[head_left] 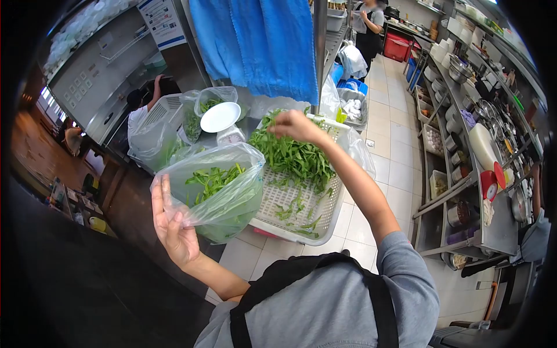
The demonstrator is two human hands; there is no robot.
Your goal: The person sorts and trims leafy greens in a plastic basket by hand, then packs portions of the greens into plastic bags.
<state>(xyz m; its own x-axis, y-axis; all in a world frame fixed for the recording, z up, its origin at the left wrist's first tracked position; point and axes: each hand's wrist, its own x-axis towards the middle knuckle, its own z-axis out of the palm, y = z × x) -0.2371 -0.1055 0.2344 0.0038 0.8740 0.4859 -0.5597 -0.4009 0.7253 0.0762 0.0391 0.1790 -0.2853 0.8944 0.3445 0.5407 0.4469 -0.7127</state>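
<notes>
**Left hand [176,235] on clear plastic bag [238,197], right hand [297,124] at leafy greens [299,156]**

Head view; clock positions are read from its centre. Left hand, at 8 o'clock: thumb and fingers grasp the rim of the clear plastic bag. The bag is located between 8 and 9 o'clock, its mouth spread, with green sprigs [212,182] visible inside.

Right hand, at 1 o'clock: fingers curled, positioned at the far part of the leafy greens. Whether it grasps any leaves cannot be told.

The leafy greens form a heap in a white perforated crate [264,211]. The heap occupies the far part, towards 1 o'clock; loose sprigs lie on the near floor of the crate, towards 5 o'clock.

A white scale [221,118] with a round dish stands between 10 and 11 o'clock, near the crate. Further bags of greens [192,119] are at 10 o'clock, beside the scale. A blue cloth [255,46] hangs at 12 o'clock. A co-worker [368,35] stands at 1 o'clock, well apart. Metal shelving [447,203] holding kitchenware extends along 3 o'clock.
</notes>
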